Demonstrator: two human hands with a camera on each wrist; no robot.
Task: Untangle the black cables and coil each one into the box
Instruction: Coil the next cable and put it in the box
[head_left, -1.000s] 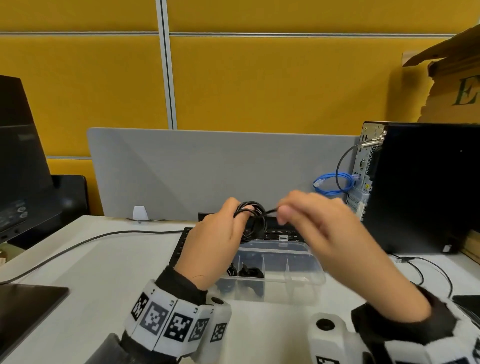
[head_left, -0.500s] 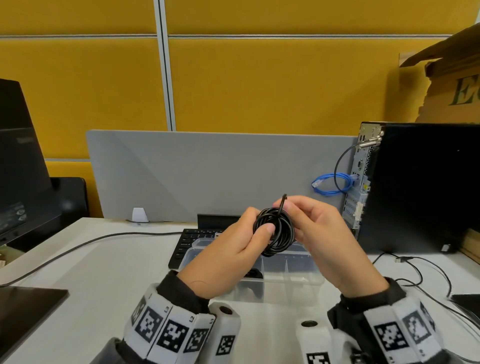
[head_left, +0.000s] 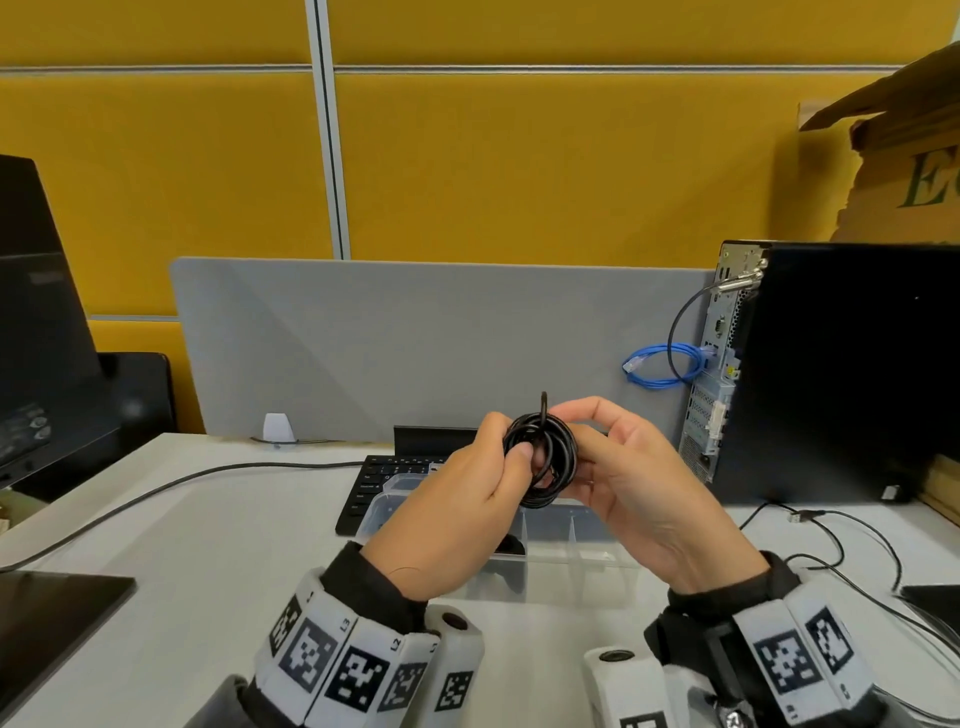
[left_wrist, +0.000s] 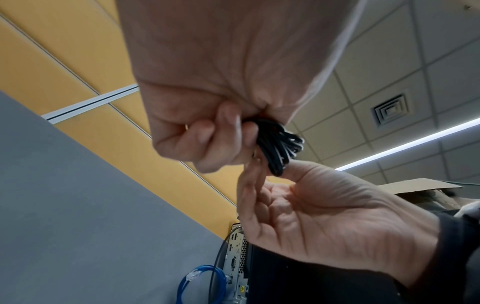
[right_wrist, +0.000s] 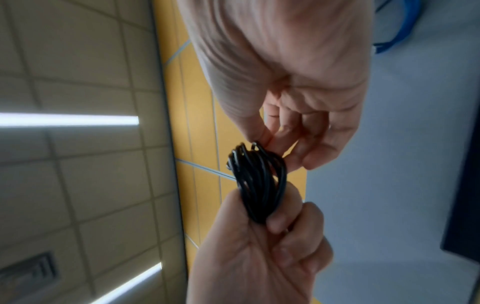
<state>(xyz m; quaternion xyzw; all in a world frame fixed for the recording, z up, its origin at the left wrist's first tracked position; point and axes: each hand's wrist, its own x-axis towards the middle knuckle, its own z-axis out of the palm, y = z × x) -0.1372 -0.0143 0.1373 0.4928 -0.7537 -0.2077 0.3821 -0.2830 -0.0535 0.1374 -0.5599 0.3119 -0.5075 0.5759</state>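
Note:
A black cable, wound into a small coil (head_left: 558, 457), hangs in the air above the clear divided box (head_left: 582, 540). My left hand (head_left: 511, 460) grips the coil's left side, thumb across the loops. My right hand (head_left: 576, 434) pinches the coil at its top right, where the cable's end (head_left: 544, 402) sticks up. In the left wrist view curled fingers (left_wrist: 228, 131) close round the coil (left_wrist: 279, 146). The right wrist view shows the right hand's fingertips (right_wrist: 262, 135) pinching the coil (right_wrist: 259, 181) at its top. More black cable (head_left: 511, 545) lies in the box's left compartment, mostly hidden.
A black keyboard (head_left: 371, 483) lies behind the box, before a grey partition (head_left: 415, 338). A PC tower (head_left: 831, 374) with a blue cable (head_left: 660, 366) stands at the right, loose thin cables (head_left: 831, 540) on the desk beside it. A monitor (head_left: 31, 338) stands at the left.
The right hand has turned palm towards me and brought the loose end onto the coil. Both hands with the coil have moved nearer to me and a little right.

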